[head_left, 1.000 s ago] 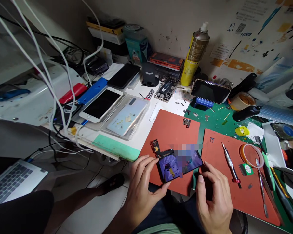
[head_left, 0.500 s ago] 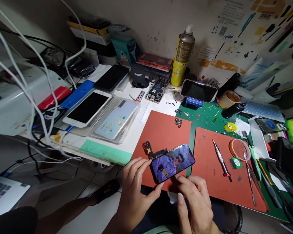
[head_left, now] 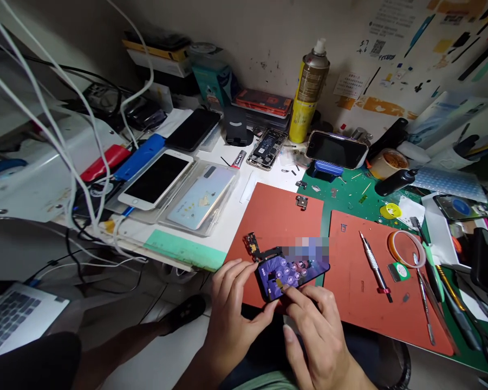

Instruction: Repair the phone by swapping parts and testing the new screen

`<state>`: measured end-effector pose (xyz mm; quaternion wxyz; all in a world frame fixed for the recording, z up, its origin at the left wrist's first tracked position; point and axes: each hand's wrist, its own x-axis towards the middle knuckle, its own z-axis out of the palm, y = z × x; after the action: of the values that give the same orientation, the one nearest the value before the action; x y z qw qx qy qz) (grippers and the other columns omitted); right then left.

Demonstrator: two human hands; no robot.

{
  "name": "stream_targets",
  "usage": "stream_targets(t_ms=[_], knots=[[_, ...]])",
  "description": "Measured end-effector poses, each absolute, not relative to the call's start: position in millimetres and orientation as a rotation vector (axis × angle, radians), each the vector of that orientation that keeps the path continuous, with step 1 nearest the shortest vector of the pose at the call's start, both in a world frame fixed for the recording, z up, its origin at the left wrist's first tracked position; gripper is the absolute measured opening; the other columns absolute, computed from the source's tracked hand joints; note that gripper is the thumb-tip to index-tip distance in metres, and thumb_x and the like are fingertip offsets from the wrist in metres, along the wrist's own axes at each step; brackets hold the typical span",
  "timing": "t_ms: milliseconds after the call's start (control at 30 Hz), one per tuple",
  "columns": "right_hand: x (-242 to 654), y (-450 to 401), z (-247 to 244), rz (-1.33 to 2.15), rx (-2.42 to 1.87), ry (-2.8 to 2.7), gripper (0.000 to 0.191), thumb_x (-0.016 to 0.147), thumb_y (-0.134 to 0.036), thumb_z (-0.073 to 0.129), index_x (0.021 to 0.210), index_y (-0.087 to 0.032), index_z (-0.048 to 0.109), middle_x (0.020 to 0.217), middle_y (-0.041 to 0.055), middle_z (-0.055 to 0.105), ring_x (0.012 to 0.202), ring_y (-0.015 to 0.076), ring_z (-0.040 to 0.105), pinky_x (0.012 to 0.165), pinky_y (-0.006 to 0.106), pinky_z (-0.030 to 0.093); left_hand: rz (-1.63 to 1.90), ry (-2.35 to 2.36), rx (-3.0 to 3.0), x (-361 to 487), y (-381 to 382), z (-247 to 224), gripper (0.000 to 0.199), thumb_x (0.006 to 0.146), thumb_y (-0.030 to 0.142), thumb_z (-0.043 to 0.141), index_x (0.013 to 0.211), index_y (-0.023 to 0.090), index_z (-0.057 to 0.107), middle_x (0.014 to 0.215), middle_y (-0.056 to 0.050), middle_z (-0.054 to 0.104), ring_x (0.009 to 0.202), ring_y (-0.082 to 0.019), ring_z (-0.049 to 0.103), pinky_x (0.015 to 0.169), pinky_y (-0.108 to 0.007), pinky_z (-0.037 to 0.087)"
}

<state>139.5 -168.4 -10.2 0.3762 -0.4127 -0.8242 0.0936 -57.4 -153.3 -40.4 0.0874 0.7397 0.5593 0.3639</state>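
A lit phone [head_left: 294, 273] lies tilted over the front of the left red mat [head_left: 284, 211], its purple screen showing round keypad buttons. Part of the screen is pixelated. My left hand [head_left: 238, 303] grips the phone's left end between thumb and fingers. The fingers of my right hand [head_left: 317, 325] are loosely bent and apart, with the index fingertip at the screen's lower edge and nothing held. A small black and gold circuit part [head_left: 252, 245] with a dark strip sticks out beyond the phone's upper left edge.
On the right red mat [head_left: 349, 276] lie a silver screwdriver [head_left: 372, 264], a tape roll [head_left: 406, 249] and tweezers. Behind stand a yellow spray can [head_left: 308, 92], an opened phone [head_left: 267, 149] and a propped phone [head_left: 337, 149]. More phones and white cables [head_left: 71, 179] are at left.
The phone's screen has changed from a picture of a person to a keypad. My right index finger has moved up and left onto the screen's lower edge. The view has shifted slightly.
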Motion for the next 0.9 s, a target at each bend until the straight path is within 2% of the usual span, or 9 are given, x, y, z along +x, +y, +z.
stream_targets(t_ms=[200,433,900], knots=[[146,-167,-18,0.125,-1.099,-1.968,0.024,0.089,-0.003,0.053,0.108,-0.010,0.065,0.109,0.0155,0.075,0.098,0.0292,0.059,0.085,0.048,0.049,1.084,1.653,2.207,-58,-153,-39,0.054,0.093,0.021,0.074,0.141,0.016,0.050,0.128,-0.015,0.062,0.129,-0.034,0.054,0.111,-0.053,0.047],[152,-168,-24,0.130,-1.121,-2.020,0.023,0.090,-0.006,0.056,0.110,-0.011,0.066,0.122,0.0166,0.075,0.104,0.0313,0.059,0.087,0.049,0.049,1.096,1.643,2.222,-57,-152,-39,0.052,0.093,0.021,0.075,0.139,0.014,0.052,0.127,-0.015,0.063,0.128,-0.034,0.054,0.113,-0.050,0.045],[147,-161,-13,0.112,-1.090,-2.128,0.021,0.093,-0.011,0.055,0.109,-0.012,0.067,0.114,0.0147,0.077,0.101,0.0295,0.061,0.088,0.046,0.047,1.089,1.646,2.214,-58,-152,-40,0.054,0.093,0.022,0.074,0.141,0.015,0.051,0.127,-0.015,0.062,0.128,-0.034,0.054,0.111,-0.051,0.047]])
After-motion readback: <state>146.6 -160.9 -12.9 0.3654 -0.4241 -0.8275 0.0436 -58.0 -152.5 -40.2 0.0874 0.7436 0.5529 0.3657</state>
